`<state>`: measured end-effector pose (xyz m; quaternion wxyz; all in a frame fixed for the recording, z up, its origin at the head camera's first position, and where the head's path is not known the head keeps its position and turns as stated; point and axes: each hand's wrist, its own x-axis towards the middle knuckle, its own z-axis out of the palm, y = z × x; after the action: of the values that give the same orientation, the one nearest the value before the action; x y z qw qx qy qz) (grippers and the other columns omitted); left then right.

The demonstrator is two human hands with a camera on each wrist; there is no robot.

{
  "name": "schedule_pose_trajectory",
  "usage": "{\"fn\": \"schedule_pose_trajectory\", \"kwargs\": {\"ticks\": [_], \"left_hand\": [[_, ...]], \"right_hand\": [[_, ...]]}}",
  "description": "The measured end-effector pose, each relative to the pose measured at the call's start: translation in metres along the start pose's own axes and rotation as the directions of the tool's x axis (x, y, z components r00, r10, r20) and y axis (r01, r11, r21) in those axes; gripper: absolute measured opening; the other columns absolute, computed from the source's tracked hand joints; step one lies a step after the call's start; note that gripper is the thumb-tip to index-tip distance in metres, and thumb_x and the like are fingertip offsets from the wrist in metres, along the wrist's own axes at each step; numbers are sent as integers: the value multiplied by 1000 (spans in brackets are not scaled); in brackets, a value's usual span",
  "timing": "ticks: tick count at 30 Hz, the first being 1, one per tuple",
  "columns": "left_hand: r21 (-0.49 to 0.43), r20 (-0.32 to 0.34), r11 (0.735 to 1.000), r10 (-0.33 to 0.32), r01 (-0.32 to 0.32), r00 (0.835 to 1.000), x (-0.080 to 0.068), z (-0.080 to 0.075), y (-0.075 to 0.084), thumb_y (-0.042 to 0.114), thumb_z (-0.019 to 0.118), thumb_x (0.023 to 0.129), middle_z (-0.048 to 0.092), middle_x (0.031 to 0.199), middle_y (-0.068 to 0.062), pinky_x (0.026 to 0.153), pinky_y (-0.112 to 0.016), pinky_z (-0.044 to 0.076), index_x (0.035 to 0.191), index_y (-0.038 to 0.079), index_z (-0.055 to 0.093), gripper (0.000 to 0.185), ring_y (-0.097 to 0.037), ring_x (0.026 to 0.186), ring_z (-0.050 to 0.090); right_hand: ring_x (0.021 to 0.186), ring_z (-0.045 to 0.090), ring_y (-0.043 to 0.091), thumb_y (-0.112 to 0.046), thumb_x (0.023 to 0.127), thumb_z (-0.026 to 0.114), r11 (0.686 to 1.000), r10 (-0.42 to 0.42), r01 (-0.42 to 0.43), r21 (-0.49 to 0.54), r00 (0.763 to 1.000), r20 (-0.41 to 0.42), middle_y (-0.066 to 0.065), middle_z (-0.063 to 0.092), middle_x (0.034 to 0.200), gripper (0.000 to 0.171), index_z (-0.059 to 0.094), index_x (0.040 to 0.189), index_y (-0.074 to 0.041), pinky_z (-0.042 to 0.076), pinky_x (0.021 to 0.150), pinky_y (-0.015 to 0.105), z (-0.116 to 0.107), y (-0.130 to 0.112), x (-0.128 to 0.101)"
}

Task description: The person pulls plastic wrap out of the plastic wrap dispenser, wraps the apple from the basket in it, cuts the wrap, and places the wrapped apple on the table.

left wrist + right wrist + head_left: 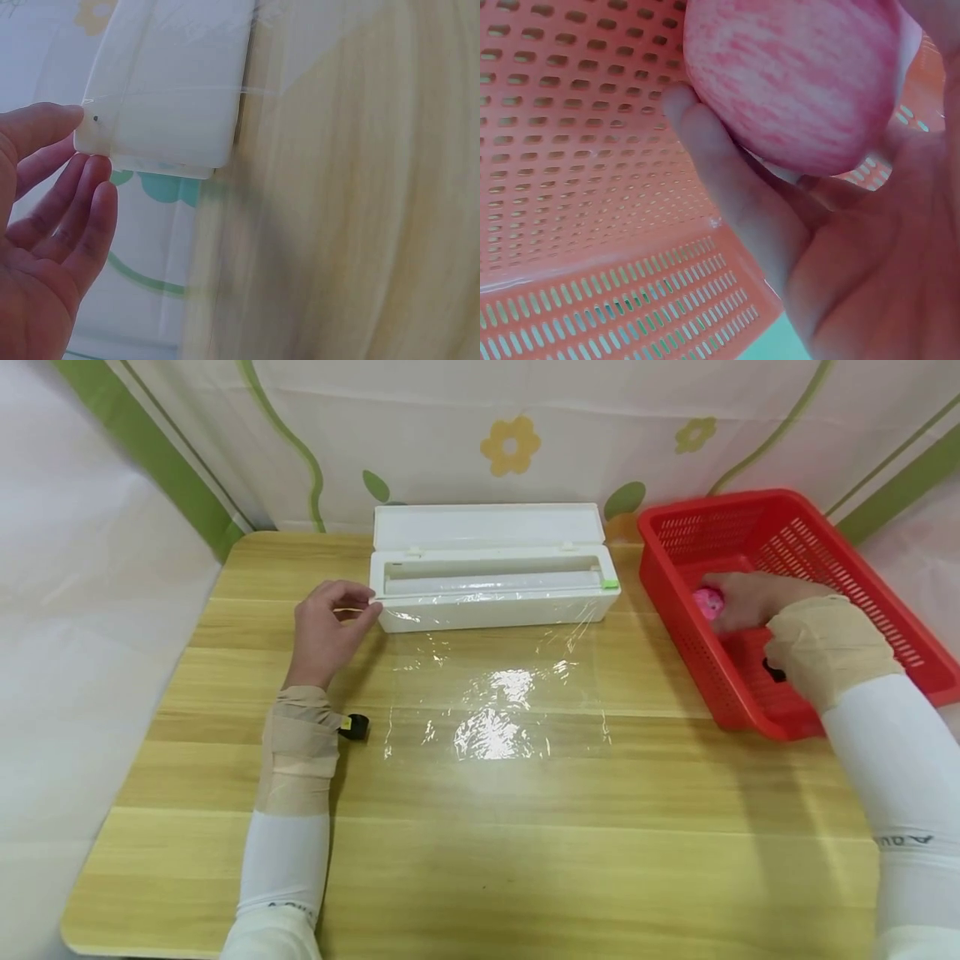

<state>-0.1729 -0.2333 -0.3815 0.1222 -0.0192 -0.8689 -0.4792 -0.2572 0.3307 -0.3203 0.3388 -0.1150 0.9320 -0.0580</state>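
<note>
While lying in the red basket (862, 602), the apple (795, 82) is gripped.

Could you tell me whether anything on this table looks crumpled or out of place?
Only slightly: the cling film sheet drawn from the dispenser lies wrinkled, its corners lifting off the table. Nothing looks spilled or damaged.

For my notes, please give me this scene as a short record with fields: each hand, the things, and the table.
left hand: left hand touches the left end of the white box with its fingertips
right hand: right hand holds a pink apple inside the red basket
box: lid open, roll inside
film: clear sheet lies flat before the box
table: wooden table
</note>
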Motion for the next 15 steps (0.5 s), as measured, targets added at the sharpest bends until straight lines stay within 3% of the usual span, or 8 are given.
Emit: {"fn": "schedule_pose_trajectory", "kwargs": {"ticks": [3,6,11,15], "left_hand": [[2,1,1000,-3,3,1000,0,-2,0,13,75,98,69,113,-13,92,-18,59,114,-1,74,22,-3,97,66],[10,7,1000,-8,8,1000,-1,-3,0,15,75,98,69,114,-13,93,-19,59,115,-1,74,22,-4,98,65],[8,6,1000,-5,5,1000,0,-2,-1,15,75,98,69,115,-13,93,-20,59,115,-1,74,23,-4,99,65],[17,9,1000,3,-4,1000,1,-1,0,13,75,98,69,115,-14,92,-20,59,115,-1,74,22,-5,99,65]], "right_hand": [[112,55,47,-33,91,77,999,-15,13,-49,999,-41,32,57,127,84,35,153,6,51,93,62,2,-2,1],[106,58,45,-45,92,75,994,-3,-6,-112,997,-81,30,61,121,88,37,151,8,53,88,59,-1,-2,-2],[110,56,49,-60,92,69,982,28,-55,-179,989,-147,33,60,125,102,32,154,12,55,85,62,-12,-1,-14],[110,54,49,-65,94,64,978,47,-85,-190,979,-197,34,58,126,101,31,154,9,56,78,62,-15,2,-27]]}}
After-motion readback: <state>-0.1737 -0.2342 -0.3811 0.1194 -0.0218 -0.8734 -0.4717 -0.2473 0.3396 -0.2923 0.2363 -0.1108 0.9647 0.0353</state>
